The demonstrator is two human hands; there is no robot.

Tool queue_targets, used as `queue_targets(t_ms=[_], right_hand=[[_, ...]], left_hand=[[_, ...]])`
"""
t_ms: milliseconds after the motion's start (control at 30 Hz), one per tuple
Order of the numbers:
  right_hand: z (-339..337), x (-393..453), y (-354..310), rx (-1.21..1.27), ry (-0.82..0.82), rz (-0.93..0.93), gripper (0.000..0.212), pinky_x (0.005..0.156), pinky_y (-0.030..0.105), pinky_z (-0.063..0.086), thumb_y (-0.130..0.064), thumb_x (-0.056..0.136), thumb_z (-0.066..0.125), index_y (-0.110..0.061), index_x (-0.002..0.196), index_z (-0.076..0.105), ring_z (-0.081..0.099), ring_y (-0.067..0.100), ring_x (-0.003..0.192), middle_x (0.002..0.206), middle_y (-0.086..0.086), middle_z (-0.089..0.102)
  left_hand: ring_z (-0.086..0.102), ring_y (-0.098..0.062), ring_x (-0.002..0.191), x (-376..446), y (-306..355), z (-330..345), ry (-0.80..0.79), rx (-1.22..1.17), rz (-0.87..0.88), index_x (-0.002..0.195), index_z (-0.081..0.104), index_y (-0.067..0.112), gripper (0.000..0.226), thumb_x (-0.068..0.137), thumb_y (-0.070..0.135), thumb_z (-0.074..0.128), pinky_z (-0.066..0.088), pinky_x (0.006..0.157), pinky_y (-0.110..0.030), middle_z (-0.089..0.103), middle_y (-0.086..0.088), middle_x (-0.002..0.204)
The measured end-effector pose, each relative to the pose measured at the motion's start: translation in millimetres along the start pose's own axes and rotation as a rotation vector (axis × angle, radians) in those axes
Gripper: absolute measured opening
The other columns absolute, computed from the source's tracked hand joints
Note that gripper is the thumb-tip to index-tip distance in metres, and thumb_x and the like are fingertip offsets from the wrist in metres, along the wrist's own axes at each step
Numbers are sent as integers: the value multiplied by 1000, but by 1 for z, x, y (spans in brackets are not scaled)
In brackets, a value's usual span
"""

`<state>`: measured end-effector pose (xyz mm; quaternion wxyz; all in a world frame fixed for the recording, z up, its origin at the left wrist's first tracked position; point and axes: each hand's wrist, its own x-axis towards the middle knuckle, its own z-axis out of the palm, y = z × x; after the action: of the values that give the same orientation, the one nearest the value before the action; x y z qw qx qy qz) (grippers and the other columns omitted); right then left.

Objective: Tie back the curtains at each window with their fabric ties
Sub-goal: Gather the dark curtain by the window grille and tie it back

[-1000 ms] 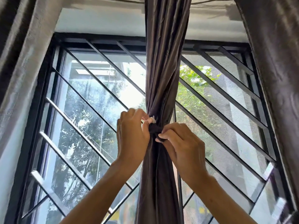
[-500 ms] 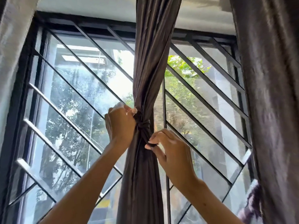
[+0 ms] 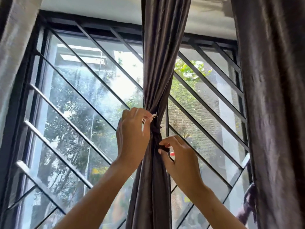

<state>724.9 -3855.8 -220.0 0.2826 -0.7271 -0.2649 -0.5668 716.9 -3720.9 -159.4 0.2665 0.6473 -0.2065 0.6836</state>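
Note:
A dark grey curtain [image 3: 158, 63] hangs gathered in the middle of the window. A dark fabric tie [image 3: 156, 129] is knotted around its narrowest point. My left hand [image 3: 132, 138] is at the left of the knot, its fingers curled and pinching one end of the tie, where a pale frayed bit shows. My right hand [image 3: 179, 157] is lower, just right of the curtain, pinching the other dark end of the tie between thumb and fingers.
The window [image 3: 82, 113] has a black frame and slanted black bars behind the curtain. A second dark curtain [image 3: 272, 96] hangs at the right edge. A pale curtain [image 3: 14, 47] hangs at the far left. Trees show outside.
My right hand has dropped from the knot to a spot below it, drawing the tie end down. My left hand stays at the knot. The knot looks tighter.

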Motion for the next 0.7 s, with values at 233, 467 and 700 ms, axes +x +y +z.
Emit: queue_targets(t_ms=[233, 467, 700], right_hand=[[-39, -1, 10, 41, 13, 51, 12, 69, 42, 54, -28, 89, 63, -16, 93, 66, 63, 15, 85, 94, -4, 62], [-120, 1, 57, -50, 88, 72, 9, 63, 44, 55, -21, 88, 60, -15, 86, 66, 65, 15, 80, 86, -5, 65], [-241, 7, 143, -138, 213, 184, 16, 71, 41, 52, -24, 90, 62, -11, 82, 67, 64, 18, 75, 81, 1, 67]], left_hand=[[49, -21, 92, -7, 54, 10, -17, 35, 82, 91, 63, 16, 8, 84, 12, 63, 33, 82, -31, 61, 0, 93], [54, -25, 93, -20, 140, 59, -108, -28, 136, 96, 62, 17, 11, 84, 16, 62, 32, 80, -34, 62, -1, 95], [55, -32, 95, -24, 232, 136, -77, -217, -85, 95, 62, 11, 11, 85, 15, 63, 38, 82, -40, 66, -7, 96]])
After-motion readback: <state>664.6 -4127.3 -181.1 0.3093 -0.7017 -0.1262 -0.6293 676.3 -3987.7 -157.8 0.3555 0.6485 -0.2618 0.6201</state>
